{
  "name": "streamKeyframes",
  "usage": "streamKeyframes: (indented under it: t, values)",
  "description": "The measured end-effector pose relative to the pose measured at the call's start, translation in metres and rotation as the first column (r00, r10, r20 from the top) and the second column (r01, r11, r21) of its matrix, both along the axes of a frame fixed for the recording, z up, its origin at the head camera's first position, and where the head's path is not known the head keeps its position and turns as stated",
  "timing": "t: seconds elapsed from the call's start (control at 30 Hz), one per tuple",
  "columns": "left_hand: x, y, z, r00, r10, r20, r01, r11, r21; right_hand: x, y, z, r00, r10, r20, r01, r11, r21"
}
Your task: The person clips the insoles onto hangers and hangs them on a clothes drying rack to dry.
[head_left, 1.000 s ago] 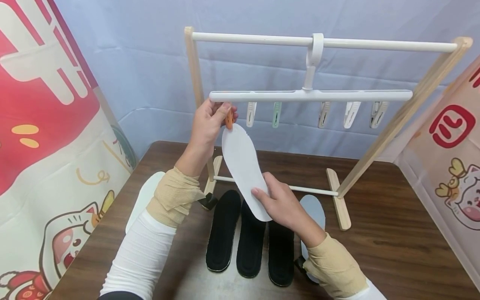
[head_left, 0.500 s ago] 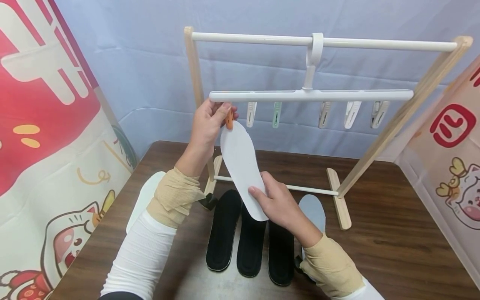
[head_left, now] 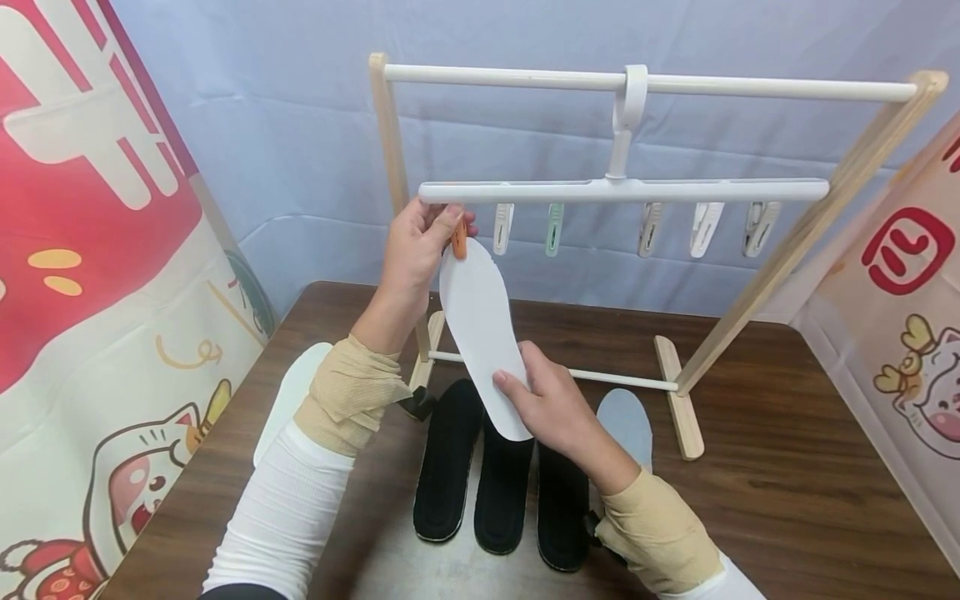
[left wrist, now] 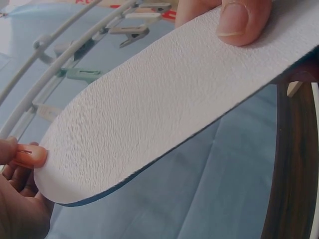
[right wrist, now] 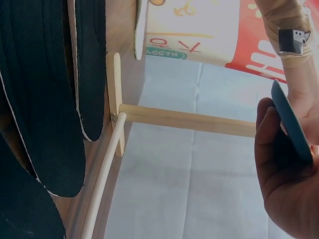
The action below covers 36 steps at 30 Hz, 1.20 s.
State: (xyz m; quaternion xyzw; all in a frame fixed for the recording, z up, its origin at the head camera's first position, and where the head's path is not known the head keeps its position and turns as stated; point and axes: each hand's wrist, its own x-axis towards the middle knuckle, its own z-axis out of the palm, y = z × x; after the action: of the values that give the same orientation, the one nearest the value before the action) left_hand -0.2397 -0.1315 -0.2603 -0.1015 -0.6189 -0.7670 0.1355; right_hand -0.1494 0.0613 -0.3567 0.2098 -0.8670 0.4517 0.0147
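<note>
My left hand pinches an orange clip near the left end of the white hanger bar. A white insole slants down from this clip, its rounded top end meeting the clip's lower tip. With the thumb on its face, my right hand grips the insole's lower end. In the left wrist view, the orange clip overlaps the rim of the insole; how far its jaws reach over it I cannot tell. The right wrist view shows the insole's dark edge within the right hand.
Several other clips, including a green one, hang along the bar. The wooden rack stands on the brown table. Below my hands lie black insoles, a light blue-grey insole at right and a pale insole at left.
My right hand and the lower end of the white insole have shifted slightly left; the insole's top has risen a little against the clip. My left hand stays on the orange clip.
</note>
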Motion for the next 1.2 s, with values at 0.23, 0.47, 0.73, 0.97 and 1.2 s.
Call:
streamKeyframes:
  t: [0.23, 0.47, 0.73, 0.97, 1.2]
  values:
    - [0.001, 0.000, 0.001, 1.000, 0.002, -0.003, -0.002, 1.000, -0.007, 0.001, -0.003, 0.000, 1.000, 0.002, 0.016, -0.002, 1.000, -0.012]
    - [0.002, 0.000, 0.000, 0.999, 0.005, -0.033, -0.006, 1.000, -0.016, 0.002, -0.006, 0.001, 1.000, -0.001, 0.018, 0.001, 1.000, -0.009]
    - [0.002, 0.000, -0.001, 1.000, 0.016, -0.021, -0.017, 1.000, -0.024, 0.004, -0.009, 0.000, 0.999, 0.012, 0.037, -0.011, 1.000, -0.015]
    - [0.003, -0.001, 0.000, 1.000, 0.025, -0.010, -0.026, 0.999, -0.037, 0.004, -0.012, 0.000, 0.999, 0.020, 0.036, -0.019, 1.000, -0.020]
    - [0.004, -0.002, 0.000, 1.000, 0.027, 0.002, -0.027, 0.998, -0.059, 0.005, -0.015, 0.002, 0.999, 0.024, 0.040, -0.023, 1.000, -0.010]
